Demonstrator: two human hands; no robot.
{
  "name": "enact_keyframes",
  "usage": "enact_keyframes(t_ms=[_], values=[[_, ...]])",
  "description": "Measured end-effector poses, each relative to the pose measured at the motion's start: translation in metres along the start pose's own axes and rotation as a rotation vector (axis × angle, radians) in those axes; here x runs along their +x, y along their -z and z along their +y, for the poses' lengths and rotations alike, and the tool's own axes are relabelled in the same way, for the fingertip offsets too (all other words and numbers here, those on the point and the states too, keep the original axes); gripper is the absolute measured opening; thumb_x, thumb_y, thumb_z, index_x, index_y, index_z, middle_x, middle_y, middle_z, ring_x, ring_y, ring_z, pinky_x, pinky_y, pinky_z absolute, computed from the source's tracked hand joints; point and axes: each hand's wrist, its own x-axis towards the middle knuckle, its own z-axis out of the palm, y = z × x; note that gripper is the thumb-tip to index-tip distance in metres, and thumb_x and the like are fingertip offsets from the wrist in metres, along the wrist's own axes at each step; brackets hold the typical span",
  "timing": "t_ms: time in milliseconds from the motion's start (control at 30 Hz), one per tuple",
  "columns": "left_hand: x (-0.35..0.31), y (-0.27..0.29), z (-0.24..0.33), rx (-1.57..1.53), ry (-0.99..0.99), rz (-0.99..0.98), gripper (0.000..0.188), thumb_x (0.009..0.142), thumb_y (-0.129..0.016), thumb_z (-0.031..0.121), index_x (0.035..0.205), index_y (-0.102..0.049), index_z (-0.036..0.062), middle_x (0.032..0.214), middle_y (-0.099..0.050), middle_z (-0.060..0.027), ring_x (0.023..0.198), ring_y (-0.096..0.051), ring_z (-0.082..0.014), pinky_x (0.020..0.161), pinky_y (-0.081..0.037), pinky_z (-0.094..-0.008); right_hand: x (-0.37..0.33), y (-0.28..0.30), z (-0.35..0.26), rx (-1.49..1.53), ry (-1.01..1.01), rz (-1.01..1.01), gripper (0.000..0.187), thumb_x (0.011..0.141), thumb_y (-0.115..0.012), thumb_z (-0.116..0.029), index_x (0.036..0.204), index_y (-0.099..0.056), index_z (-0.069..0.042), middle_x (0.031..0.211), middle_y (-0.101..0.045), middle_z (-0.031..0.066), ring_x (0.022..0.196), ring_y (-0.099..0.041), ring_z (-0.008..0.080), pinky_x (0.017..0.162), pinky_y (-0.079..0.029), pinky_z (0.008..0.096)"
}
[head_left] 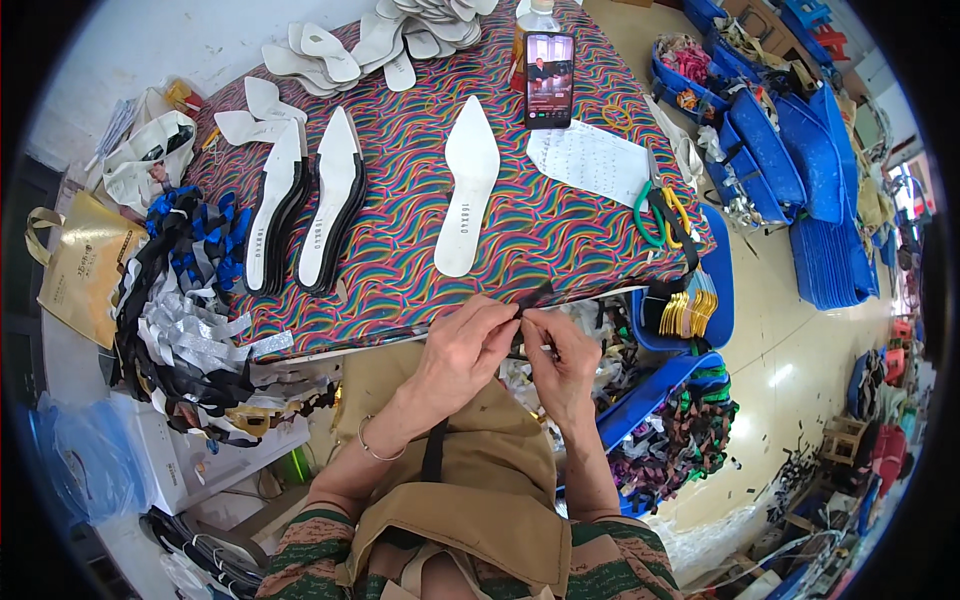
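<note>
Just off the table's near edge, both my hands are closed on a dark strip, which looks like black strap material. My left hand pinches it between thumb and fingers, and my right hand pinches it close beside. Fingertips cover part of the strip. Beyond them a single white pointed insole lies flat on the patterned tablecloth. Two stacks of insoles with black edges, a left stack and a right stack, lie farther left. Loose white insole pieces are heaped at the far edge.
A phone leans against a bottle; paper and green- and yellow-handled scissors lie nearby. Strips hang off the table's left side. Blue tubs with gold pieces and strips stand right of my knees.
</note>
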Motion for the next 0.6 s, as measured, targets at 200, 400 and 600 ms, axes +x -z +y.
enact_keyframes(t_ms=[200, 400, 600], values=[[-0.007, -0.002, 0.001, 0.121, -0.011, 0.010, 0.028, 0.073, -0.067, -0.011, 0.100, -0.062, -0.0041, 0.084, -0.061, -0.0138, 0.068, -0.062, -0.0280, 0.057, -0.049, -0.0355, -0.002, -0.004, 0.004, -0.041, 0.076, -0.013, 0.015, 0.078, -0.069, 0.007, 0.092, -0.067, 0.001, 0.072, -0.062, 0.0076, 0.058, -0.055, 0.0108, 0.052, -0.042, 0.0236], [-0.011, 0.003, -0.003, 0.042, 0.120, -0.019, 0.029, 0.074, -0.070, -0.006, 0.102, -0.061, -0.0044, 0.084, -0.061, -0.0119, 0.068, -0.063, -0.0225, 0.059, -0.050, -0.0322, -0.006, -0.003, 0.002, -0.035, 0.039, -0.012, 0.013, 0.079, -0.069, 0.005, 0.091, -0.068, 0.000, 0.072, -0.063, 0.0045, 0.056, -0.054, 0.0075, 0.049, -0.041, 0.0220], [-0.012, -0.014, 0.007, -0.540, 0.471, 0.052, 0.027, 0.087, -0.066, 0.002, 0.112, -0.062, -0.0054, 0.088, -0.064, -0.0060, 0.074, -0.064, -0.0140, 0.066, -0.050, -0.0270, -0.007, -0.010, 0.002, 0.390, -0.301, 0.147, 0.004, 0.086, -0.066, 0.002, 0.089, -0.068, 0.001, 0.075, -0.062, -0.0030, 0.057, -0.050, 0.0032, 0.049, -0.037, 0.0197]])
